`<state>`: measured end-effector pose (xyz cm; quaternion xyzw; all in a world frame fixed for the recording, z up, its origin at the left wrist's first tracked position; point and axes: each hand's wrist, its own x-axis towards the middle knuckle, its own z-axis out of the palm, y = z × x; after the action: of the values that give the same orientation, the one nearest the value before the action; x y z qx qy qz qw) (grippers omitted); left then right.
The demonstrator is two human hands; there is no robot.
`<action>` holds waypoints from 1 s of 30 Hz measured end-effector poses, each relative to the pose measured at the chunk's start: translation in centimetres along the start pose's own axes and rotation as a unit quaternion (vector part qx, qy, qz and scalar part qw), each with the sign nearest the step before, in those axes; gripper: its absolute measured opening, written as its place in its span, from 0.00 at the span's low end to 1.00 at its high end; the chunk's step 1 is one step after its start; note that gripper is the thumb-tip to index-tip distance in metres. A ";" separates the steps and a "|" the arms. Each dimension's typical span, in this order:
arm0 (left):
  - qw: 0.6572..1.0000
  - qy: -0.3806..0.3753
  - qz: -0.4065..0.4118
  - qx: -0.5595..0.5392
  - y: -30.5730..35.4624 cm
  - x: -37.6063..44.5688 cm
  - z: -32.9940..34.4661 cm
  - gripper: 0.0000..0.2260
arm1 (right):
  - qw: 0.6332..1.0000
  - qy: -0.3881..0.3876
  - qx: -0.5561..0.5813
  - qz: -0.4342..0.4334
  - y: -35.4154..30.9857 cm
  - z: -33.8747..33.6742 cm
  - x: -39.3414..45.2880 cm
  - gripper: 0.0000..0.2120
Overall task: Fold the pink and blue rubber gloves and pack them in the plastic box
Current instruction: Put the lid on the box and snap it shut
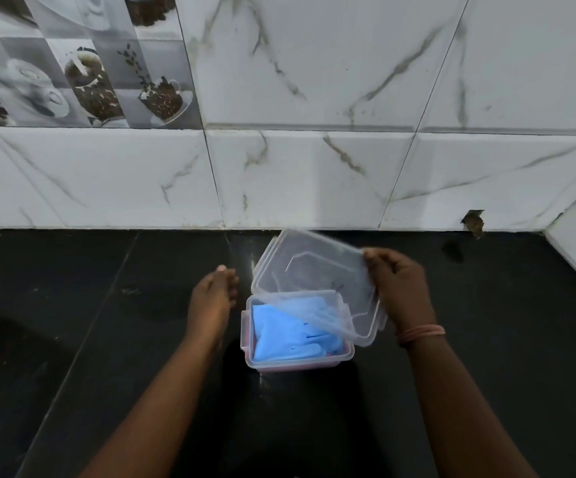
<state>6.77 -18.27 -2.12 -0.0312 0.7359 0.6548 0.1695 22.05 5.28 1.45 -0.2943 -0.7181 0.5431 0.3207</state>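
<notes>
The plastic box point(296, 357) sits on the black countertop point(72, 339), a little way out from the marble-patterned tiled wall point(314, 174), between the person's 2 forearms. Folded blue gloves point(286, 331) lie inside it on top; a thin band of pink shows through the clear wall near the bottom, most likely the pink gloves point(296, 368), though their shape cannot be made out. The clear lid point(310, 274) is tilted over the far side of the box, its near edge low over the opening and its far edge raised. The right hand point(400, 288) grips the lid's right edge with its fingers curled around it. The left hand point(214, 291) hovers just beside the box's left side, fingers loosely open and holding nothing.
</notes>
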 end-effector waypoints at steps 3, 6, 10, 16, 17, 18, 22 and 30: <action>0.986 -0.105 -0.084 -0.098 1.2 -0.1 -0.1 0.17 | 0.982 -0.127 0.000 0.141 2.3 1.1 -0.6 0.07; 0.990 -0.113 -0.079 -0.009 0.1 -1.1 0.5 0.07 | 0.964 -0.093 0.044 0.244 3.6 1.5 -0.8 0.12; 0.996 -0.044 -0.065 -0.030 -1.9 -1.5 1.4 0.13 | 0.976 -0.078 0.036 0.199 4.6 2.5 -1.3 0.13; 0.998 0.058 0.008 0.021 -3.3 -1.5 2.9 0.10 | 0.991 -0.048 -0.124 0.014 6.0 5.0 -2.0 0.09; 0.997 0.064 0.014 0.033 -3.5 -1.6 3.0 0.11 | 0.991 -0.039 -0.130 -0.002 6.3 5.4 -2.1 0.09; 0.997 0.070 0.020 0.041 -3.8 -1.5 3.0 0.11 | 0.991 -0.031 -0.132 -0.010 6.6 5.6 -2.1 0.08; 0.996 0.060 0.017 0.058 -4.5 -1.0 2.9 0.10 | 0.987 -0.031 -0.157 -0.010 7.2 6.1 -1.6 0.08; 0.990 0.042 0.049 0.122 -5.5 -1.7 3.2 0.12 | 0.970 -0.006 -0.243 0.020 8.6 5.8 -3.3 0.13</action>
<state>10.46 -16.23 -7.15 -0.0015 0.8176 0.5655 0.1086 20.25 1.37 -8.51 -0.3741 -0.8244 0.3608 0.2242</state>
